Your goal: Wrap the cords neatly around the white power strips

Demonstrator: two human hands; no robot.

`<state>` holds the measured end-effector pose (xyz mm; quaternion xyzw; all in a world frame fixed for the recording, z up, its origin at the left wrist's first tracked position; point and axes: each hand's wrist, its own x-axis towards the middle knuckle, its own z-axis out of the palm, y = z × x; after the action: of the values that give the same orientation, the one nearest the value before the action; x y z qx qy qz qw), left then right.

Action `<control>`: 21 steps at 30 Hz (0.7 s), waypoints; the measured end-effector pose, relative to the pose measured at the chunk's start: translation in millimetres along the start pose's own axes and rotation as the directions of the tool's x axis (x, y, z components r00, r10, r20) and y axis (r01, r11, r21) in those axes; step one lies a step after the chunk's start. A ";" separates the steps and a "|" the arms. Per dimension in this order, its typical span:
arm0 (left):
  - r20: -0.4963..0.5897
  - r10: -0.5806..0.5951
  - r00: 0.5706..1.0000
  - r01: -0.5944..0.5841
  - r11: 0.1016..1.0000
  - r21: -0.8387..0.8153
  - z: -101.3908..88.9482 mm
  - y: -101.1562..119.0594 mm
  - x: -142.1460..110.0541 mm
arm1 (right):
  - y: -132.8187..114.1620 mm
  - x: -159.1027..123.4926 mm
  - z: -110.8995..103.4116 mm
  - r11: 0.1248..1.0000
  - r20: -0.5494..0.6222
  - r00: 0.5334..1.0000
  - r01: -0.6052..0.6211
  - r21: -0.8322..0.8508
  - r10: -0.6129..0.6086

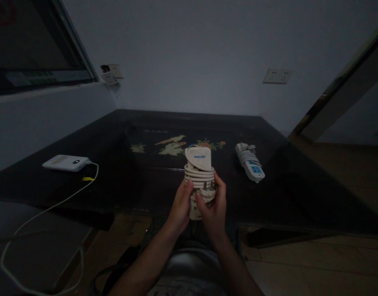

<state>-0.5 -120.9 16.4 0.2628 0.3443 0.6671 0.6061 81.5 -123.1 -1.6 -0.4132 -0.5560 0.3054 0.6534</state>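
A white power strip (199,157) marked PHILIPS is held upright over the front edge of the dark table, its own cord wound several times round its middle. My left hand (179,207) grips its left side, thumb along the edge below the coils. From the right, my right hand (215,209) closes on it, thumb at the plug (208,191) that lies against the strip under the coils. The lower sockets show partly between the two thumbs. Fingers behind the strip are hidden.
On the dark table (146,181) with its bird-and-flower inlay, a second white power strip (250,162) with wrapped cord lies right. A white power bank (66,163) lies left, its cable (58,204) hanging over the front edge. Wall sockets (277,76) are behind.
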 end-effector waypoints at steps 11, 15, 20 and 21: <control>-0.022 0.024 0.999 -0.024 1.000 0.000 0.5 -2.8 -2.0 | -1.3 2.8 -2.2 0.998 0.016 0.999 0.043 -0.051 -0.042; -0.031 0.045 0.999 -0.044 0.999 0.027 0.8 -4.4 -3.0 | -1.8 4.6 -3.6 0.995 0.028 0.998 0.061 -0.081 -0.059; -0.018 0.007 1.000 -0.007 0.999 0.033 -4.4 -3.0 -0.1 | -1.5 2.9 -1.3 0.996 0.057 0.997 0.057 -0.069 -0.053; -0.007 -0.008 1.000 0.008 1.000 0.023 -5.6 -2.3 0.9 | -0.7 2.4 -0.6 0.997 0.068 0.997 0.052 -0.059 -0.048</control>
<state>-3.4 -120.7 11.1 0.2661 0.3552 0.6615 0.6045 82.5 -121.5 0.2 -0.4083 -0.5967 0.2854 0.6291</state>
